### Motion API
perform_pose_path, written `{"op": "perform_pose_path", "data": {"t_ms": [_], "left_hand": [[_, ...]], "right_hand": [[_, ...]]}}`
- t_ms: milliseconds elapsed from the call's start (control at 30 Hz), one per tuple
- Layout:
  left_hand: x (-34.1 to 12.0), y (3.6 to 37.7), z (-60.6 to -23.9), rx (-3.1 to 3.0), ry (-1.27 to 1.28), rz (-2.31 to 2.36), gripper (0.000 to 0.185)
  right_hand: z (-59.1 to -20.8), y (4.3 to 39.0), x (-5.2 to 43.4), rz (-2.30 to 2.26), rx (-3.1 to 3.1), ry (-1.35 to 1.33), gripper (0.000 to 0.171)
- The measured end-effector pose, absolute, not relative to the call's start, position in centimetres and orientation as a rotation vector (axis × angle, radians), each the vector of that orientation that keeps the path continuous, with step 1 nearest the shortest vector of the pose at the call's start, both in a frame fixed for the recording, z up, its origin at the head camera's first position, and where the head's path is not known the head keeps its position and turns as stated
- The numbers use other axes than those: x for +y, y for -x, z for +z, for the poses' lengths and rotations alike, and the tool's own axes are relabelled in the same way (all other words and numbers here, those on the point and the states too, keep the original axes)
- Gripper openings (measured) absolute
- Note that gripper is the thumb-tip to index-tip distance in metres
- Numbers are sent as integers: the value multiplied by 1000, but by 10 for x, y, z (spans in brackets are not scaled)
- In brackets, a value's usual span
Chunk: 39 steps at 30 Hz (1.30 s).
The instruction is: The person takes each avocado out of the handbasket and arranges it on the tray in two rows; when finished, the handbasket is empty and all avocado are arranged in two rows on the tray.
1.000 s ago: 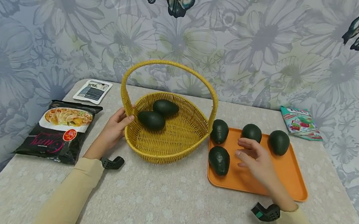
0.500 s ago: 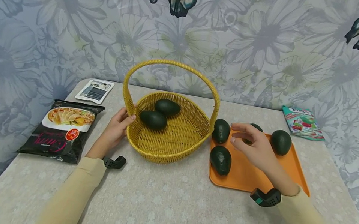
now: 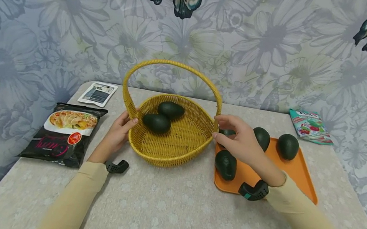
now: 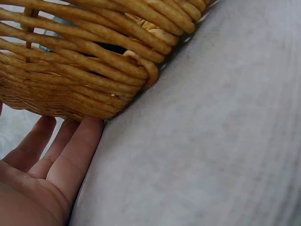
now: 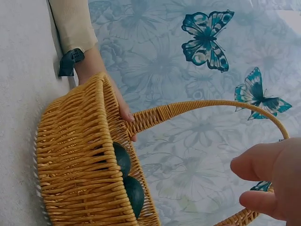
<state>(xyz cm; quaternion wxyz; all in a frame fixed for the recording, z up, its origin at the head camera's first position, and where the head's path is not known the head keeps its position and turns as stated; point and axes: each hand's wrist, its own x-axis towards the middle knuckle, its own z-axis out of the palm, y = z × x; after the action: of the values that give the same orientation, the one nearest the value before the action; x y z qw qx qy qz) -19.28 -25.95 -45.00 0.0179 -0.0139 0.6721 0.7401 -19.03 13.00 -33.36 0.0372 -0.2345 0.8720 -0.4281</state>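
A yellow wicker basket (image 3: pixel 167 158) with a tall arched handle stands mid-table, with two dark green avocados (image 3: pixel 156 123) in its left part. My left hand (image 3: pixel 116 131) grips its left side at the foot of the handle, thumb over the rim; in the left wrist view its fingers (image 4: pixel 77 155) lie against the outer weave. At the opposite foot of the handle, my right hand (image 3: pixel 239 139) holds the basket between thumb and fingers. That hand partly covers one avocado (image 3: pixel 227 132) on the orange tray (image 3: pixel 267 168); another avocado (image 3: pixel 225 165) lies just below.
Two more avocados, one near the hand (image 3: pixel 261 138) and one farther right (image 3: pixel 287 146), lie along the tray's back. A black noodle packet (image 3: pixel 64 133) and a white flat pack (image 3: pixel 97 94) lie at left. A teal candy bag (image 3: pixel 310 126) is at back right, before a patterned wall.
My right hand has moved left from over the tray to the right foot of the basket's handle. The handle has shifted slightly left. My left hand keeps its hold.
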Motion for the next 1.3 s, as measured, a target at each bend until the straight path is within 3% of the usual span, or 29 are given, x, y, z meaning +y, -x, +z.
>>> {"op": "perform_pose_path", "data": {"t_ms": [300, 633, 1000, 1300], "left_hand": [[-258, 194, -451, 2097, 34, 2266, 59], [-259, 192, -451, 2102, 26, 2267, 59], [-257, 193, -449, 2109, 30, 2251, 60], [-258, 195, -450, 2102, 28, 2250, 60]], "right_hand": [[-331, 190, 130, -1227, 2660, 739, 42], [-331, 199, 76, -1200, 2454, 1052, 46], [-338, 233, 15, -1075, 2374, 995, 50], [-351, 263, -24, -918, 2401, 922, 41]]}}
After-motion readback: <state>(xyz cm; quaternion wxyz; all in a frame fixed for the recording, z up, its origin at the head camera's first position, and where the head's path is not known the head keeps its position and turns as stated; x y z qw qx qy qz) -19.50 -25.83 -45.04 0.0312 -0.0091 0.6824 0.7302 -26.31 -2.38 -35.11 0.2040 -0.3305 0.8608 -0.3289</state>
